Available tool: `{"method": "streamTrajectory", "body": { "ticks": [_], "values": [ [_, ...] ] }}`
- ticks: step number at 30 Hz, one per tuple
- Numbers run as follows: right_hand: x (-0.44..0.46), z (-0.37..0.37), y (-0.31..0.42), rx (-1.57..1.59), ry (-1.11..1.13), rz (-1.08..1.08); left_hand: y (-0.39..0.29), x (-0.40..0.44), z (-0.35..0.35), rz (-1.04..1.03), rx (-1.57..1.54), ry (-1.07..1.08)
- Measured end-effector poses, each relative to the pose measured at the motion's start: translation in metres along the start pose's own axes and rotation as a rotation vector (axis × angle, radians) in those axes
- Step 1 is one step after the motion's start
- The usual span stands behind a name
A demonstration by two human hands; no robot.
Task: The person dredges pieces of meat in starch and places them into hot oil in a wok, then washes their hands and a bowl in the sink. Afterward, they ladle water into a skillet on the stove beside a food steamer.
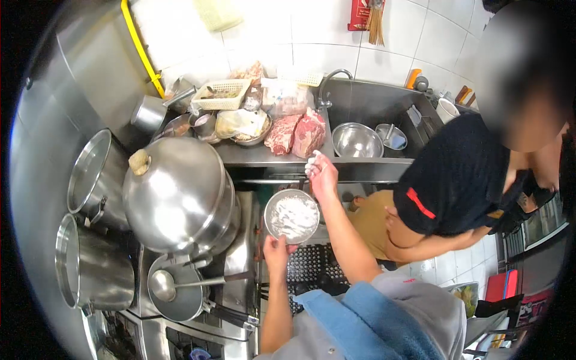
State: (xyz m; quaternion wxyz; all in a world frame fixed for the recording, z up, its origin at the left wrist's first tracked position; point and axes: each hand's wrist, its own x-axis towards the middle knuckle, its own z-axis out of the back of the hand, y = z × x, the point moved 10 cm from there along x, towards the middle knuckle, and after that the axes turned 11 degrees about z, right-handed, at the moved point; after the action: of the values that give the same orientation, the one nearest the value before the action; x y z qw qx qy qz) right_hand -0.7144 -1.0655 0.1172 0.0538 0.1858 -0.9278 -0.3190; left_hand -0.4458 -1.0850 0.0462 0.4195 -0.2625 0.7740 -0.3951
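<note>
A round metal bowl (291, 216) with white powder or paste inside is held at its near rim by my left hand (278, 251), thumb over the edge. My right hand (321, 173) is raised just above and right of the bowl, apart from it. White stuff coats its fingertips, which are curled together; whether anything small is between them I cannot make out. Beyond my right hand, two large pieces of raw meat (295, 133) lie on the metal counter (252, 156) beside the sink.
A big domed metal pot (174, 195) and a wok (180, 300) with a ladle (163, 285) stand left. Deep pots (96, 264) line the far left. The sink (372, 105) holds a metal basin (357, 141). Another person (450, 174) in black stands close at right.
</note>
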Motion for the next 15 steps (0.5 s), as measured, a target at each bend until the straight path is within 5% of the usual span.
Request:
{"method": "streamTrajectory", "body": {
  "ticks": [6, 15],
  "values": [
    [0.099, 0.015, 0.020, 0.045, 0.020, 0.034, -0.001, 0.023, -0.020, 0.074, 0.058, 0.009],
    [0.326, 0.062, 0.013, -0.361, -0.001, -0.087, -0.028, 0.095, -0.115, 0.174, 0.168, 0.021]
  ]
}}
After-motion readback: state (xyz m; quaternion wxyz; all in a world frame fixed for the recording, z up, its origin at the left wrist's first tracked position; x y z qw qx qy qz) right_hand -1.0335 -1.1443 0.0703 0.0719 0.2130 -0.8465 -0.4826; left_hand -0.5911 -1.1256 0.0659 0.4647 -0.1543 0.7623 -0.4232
